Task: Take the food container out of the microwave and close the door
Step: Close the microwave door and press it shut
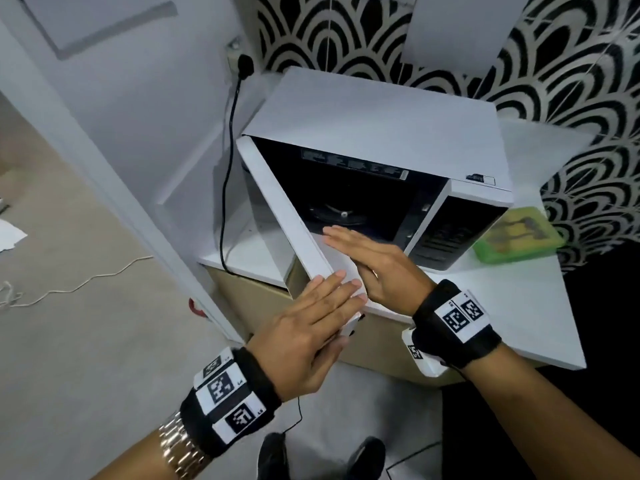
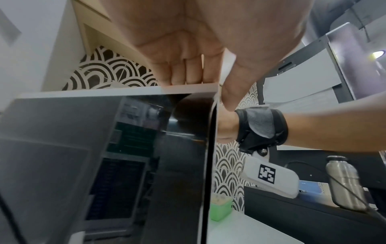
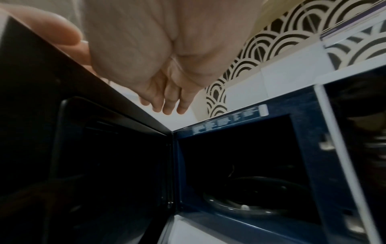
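The white microwave (image 1: 381, 116) stands on a white counter (image 1: 540, 306) with its door (image 1: 287, 209) swung out to the left. Its cavity holds only the glass turntable (image 1: 339, 213). The green food container (image 1: 519, 237) sits on the counter to the right of the microwave. My left hand (image 1: 332, 299) lies on the door's free top corner, fingers straight over the top edge and thumb against the side edge. My right hand (image 1: 356, 247) is flat with straight fingers beside the door's inner side, holding nothing. The left wrist view shows the door's dark front (image 2: 104, 148).
A black power cord (image 1: 228, 168) runs from a wall socket down the left of the microwave. A steel bottle (image 2: 344, 181) stands on a dark surface to the right. A white cable lies on the floor (image 1: 86, 282) at the left.
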Available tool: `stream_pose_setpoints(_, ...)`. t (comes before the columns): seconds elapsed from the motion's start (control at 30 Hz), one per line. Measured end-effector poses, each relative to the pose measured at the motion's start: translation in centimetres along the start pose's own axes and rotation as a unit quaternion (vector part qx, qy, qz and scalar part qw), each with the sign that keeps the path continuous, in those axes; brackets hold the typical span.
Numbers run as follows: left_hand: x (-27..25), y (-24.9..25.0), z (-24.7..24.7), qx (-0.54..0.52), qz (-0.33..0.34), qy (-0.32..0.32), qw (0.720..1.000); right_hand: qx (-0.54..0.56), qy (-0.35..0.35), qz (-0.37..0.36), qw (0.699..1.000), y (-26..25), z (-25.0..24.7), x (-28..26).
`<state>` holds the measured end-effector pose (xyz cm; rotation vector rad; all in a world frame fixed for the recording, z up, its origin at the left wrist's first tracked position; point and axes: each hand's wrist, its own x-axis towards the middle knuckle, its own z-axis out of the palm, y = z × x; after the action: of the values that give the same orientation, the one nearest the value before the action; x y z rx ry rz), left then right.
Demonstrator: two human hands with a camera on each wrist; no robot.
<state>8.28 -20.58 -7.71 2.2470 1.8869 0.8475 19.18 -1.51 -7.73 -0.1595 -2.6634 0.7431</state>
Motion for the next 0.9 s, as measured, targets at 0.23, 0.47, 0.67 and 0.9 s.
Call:
stream_pose_setpoints(0.23, 6.8, 1.3, 3.8, 0.042, -0.021, -0.004, 0.999, 0.004, 0.061, 0.044, 0.997, 4.1, -4.4, -5.4)
stream_pose_setpoints(0.47, 13.2, 1.4, 6.2, 0.074, -0.051, -0.015, 0.996, -0.039, 0.091, 0.048, 0.994, 6.7, -8.1, -7.8)
stream_pose_setpoints(0.67, 17.7, 1.0, 7.1, 0.114, -0.075, -0.041, 0.990, -0.091, 0.117, 0.065, 0.987, 8.7, -10.2, -7.4)
stream_pose_setpoints(0.9, 21.3, 0.4, 7.7, 0.148, -0.101, -0.067, 0.982, -0.162, 0.122, 0.098, 0.974, 11.6, -11.0, -6.6)
